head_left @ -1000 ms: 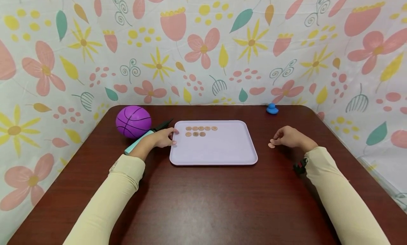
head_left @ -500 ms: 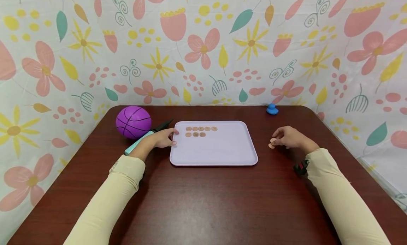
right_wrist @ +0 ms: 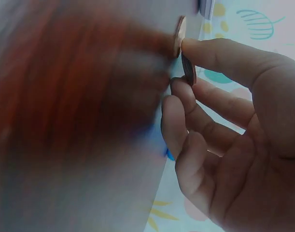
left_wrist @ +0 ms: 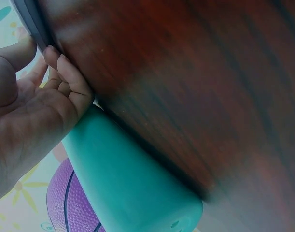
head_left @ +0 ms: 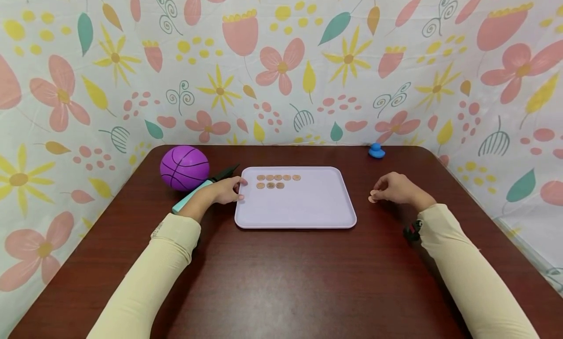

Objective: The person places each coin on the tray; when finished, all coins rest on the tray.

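Note:
A pale lilac tray (head_left: 303,207) lies mid-table, with copper coins (head_left: 278,178) in two rows toward its back left. At its left rim my left hand (head_left: 226,190) grips the edge; the left wrist view shows curled fingers (left_wrist: 70,79) against the tray's side. Out to the right of the tray, my right hand (head_left: 393,187) pinches a coin (right_wrist: 189,70) between thumb and fingertips. A second coin (right_wrist: 180,36) is right at the thumb tip, close over the tabletop.
A purple ball (head_left: 184,168) sits at the back left. Beside it, under my left wrist, lies a teal-handled object (head_left: 191,197) with a black end. At the back right is a blue rubber duck (head_left: 376,151). A floral cloth (head_left: 281,109) hangs behind the table.
My right hand has shifted slightly left toward the tray, and the coins at its fingertips have moved with it. The left hand and the tray stay in place.

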`<state>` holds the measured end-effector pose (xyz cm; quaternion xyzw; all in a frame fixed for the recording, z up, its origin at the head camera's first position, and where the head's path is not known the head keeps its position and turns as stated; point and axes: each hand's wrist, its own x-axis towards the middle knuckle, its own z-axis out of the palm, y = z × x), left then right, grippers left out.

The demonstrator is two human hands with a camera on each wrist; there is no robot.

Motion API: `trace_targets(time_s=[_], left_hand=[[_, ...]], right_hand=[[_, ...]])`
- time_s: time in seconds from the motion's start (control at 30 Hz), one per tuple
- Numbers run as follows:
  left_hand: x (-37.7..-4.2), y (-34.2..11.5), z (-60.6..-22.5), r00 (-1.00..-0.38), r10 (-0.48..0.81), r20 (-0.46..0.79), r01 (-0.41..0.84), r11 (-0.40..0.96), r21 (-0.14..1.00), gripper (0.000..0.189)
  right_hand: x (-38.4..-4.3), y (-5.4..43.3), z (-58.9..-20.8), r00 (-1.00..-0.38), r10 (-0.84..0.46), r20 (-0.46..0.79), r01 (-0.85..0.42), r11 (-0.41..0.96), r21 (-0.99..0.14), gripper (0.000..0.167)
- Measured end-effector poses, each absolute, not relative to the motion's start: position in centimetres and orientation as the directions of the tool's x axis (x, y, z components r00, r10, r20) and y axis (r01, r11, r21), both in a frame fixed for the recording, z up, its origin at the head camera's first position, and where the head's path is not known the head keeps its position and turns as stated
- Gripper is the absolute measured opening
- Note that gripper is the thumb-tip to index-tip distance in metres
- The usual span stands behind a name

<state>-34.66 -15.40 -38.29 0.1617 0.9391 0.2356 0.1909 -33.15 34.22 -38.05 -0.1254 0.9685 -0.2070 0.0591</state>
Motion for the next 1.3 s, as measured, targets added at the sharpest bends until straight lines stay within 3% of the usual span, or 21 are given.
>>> trace_targets(time_s=[0.33,0.67,1.3], left_hand=[[-34.7,-15.5,-38.2,-0.875,0.399,-0.275,0.222,0.834,0.505,0.048],[-34.6,-15.5,-38.3,-0.874,0.398,-0.278,0.222,0.838,0.499,0.049],[-34.6,-15.5,-38.1,-0.872,0.399,-0.283,0.214,0.832,0.512,0.049]], right_hand=[[-33.7,30.4,-37.1,-0.969,-0.245,-0.007,-0.218,0.876,-0.43,0.027],[-34.4,24.7,-37.0,-0.937,-0.348,-0.034,-0.296,0.841,-0.453,0.024],[-36.2,17.5,-36.7,-0.906,-0.405,-0.123,-0.346,0.876,-0.336,0.02]])
